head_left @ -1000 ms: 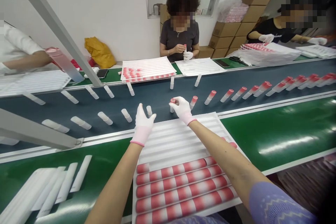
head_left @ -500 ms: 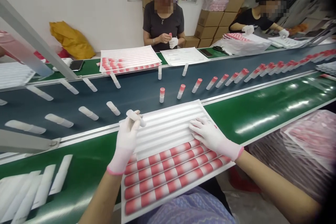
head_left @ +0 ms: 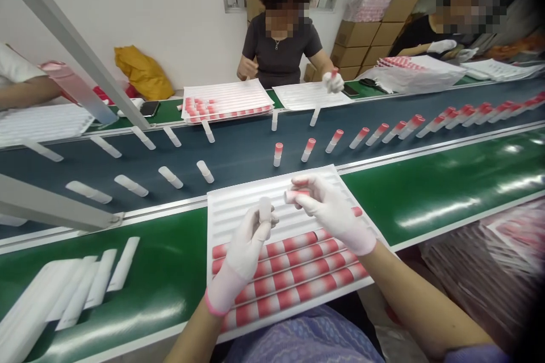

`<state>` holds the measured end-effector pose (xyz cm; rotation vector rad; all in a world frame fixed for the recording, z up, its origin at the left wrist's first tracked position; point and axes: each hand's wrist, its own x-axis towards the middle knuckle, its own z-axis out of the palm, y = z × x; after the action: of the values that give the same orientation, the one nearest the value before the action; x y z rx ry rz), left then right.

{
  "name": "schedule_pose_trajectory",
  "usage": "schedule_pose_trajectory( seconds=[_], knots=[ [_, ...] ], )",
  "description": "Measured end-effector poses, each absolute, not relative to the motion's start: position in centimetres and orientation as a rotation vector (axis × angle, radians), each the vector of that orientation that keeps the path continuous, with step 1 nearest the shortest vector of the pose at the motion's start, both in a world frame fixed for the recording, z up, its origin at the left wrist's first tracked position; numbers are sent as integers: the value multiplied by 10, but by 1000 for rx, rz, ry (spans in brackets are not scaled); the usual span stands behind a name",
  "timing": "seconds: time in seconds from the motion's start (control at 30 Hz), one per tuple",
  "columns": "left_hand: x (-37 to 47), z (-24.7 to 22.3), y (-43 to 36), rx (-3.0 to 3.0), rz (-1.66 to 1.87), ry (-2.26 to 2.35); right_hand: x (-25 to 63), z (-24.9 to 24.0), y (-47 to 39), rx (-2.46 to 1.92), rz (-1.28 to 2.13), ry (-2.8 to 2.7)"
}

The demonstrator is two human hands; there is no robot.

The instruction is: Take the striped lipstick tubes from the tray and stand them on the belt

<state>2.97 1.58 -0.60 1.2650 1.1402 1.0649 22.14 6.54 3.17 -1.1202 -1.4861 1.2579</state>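
Note:
My gloved left hand point(head_left: 249, 244) pinches a small white tube point(head_left: 264, 210), held upright above the ridged white tray point(head_left: 238, 195). In my gloved right hand point(head_left: 330, 210) is a red-and-white cap point(head_left: 294, 197), lying sideways between thumb and fingers with its pale end toward my left hand. The two pieces are close but apart. Below both hands, rows of red-and-white caps point(head_left: 293, 278) fill the near grooves of the tray. One more red cap point(head_left: 356, 212) lies by my right wrist.
Beyond the tray runs a dark conveyor belt point(head_left: 238, 153) bearing white tubes point(head_left: 170, 177) and red-topped tubes point(head_left: 334, 140). White tubes point(head_left: 102, 278) lie on the green table point(head_left: 170, 272) at left, under a metal post point(head_left: 55, 204). A co-worker point(head_left: 283, 51) sits opposite.
My right hand has lifted off the tray with a cap and moved toward my left. My left hand has come rightward and nearer with the white tube, now upright.

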Motion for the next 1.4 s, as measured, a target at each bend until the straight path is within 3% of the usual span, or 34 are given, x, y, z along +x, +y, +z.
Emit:
schedule_pose_trajectory(
  seconds=[0.2, 0.47, 0.7, 1.4],
  knots=[
    [31, -2, 13, 1388, 1085, 1206, 208, 50, 68, -993, 1223, -1675],
    [24, -14, 15, 1520, 1180, 1277, 195, 52, 57, -937, 770, -1884],
    [20, -13, 15, 1423, 1222, 1183, 173, 50, 50, -986, 1088, -1737],
    [19, -16, 11, 1512, 1330, 1253, 160, 40, 51, -995, 1032, -1764]
  ],
)
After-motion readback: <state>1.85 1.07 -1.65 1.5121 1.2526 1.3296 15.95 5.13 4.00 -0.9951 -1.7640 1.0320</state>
